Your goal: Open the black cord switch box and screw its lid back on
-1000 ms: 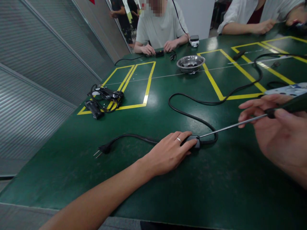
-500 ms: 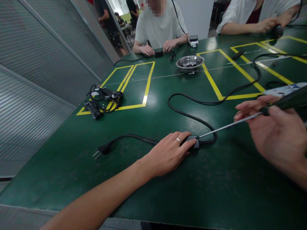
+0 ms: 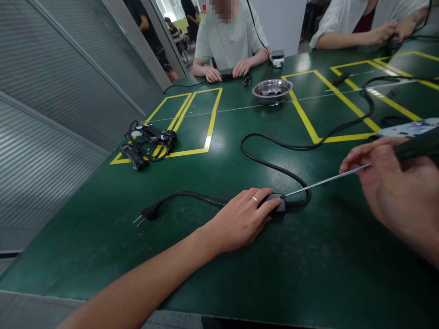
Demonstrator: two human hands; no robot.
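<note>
My left hand (image 3: 242, 219) lies over a small black inline switch box (image 3: 278, 203) on a black power cord (image 3: 274, 167), pressing it to the green table (image 3: 219, 256). The cord's two-pin plug (image 3: 147, 214) rests to the left. My right hand (image 3: 398, 187) is closed round the dark handle of a long screwdriver (image 3: 325, 181). Its thin metal shaft slants down and left, and the tip meets the switch box at my left fingertips.
A steel bowl (image 3: 272, 89) stands at mid-table among yellow tape lines (image 3: 211, 123). A pile of black cords and parts (image 3: 149, 139) lies at the left. Two other people across the table handle small black parts. A pale flat part (image 3: 408, 129) lies beside my right hand.
My right hand has rotated and closed further round the screwdriver handle, its fingers now folded over. The tip stays on the switch box. My left hand has not moved.
</note>
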